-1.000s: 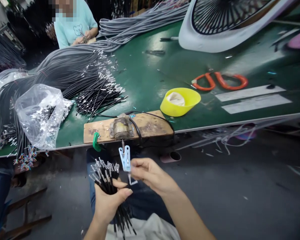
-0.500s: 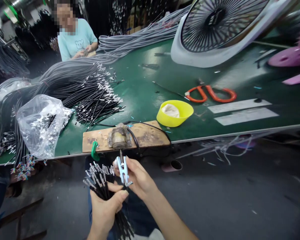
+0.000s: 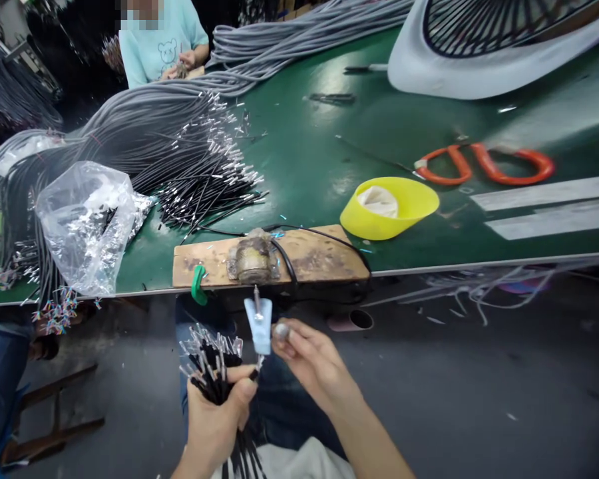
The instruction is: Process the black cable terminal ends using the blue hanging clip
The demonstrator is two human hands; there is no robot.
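Right hand (image 3: 312,359) has turned the pale-blue clip (image 3: 259,324) broadside below the wooden block (image 3: 272,259), pinching it; left hand (image 3: 217,412) still grips the black wire bundle (image 3: 212,362).

Wire bundle (image 3: 214,366): matt black sheathing w/ shiny metal tips. Clip (image 3: 258,324): pale blue plastic, smooth. Wooden block (image 3: 309,256): rough, stained. Bowl (image 3: 389,209): glossy yellow plastic. Bag (image 3: 82,223): clear crinkled plastic. Tabletop (image 3: 304,159): green, semi-gloss. Scissors (image 3: 484,165): orange plastic handles.
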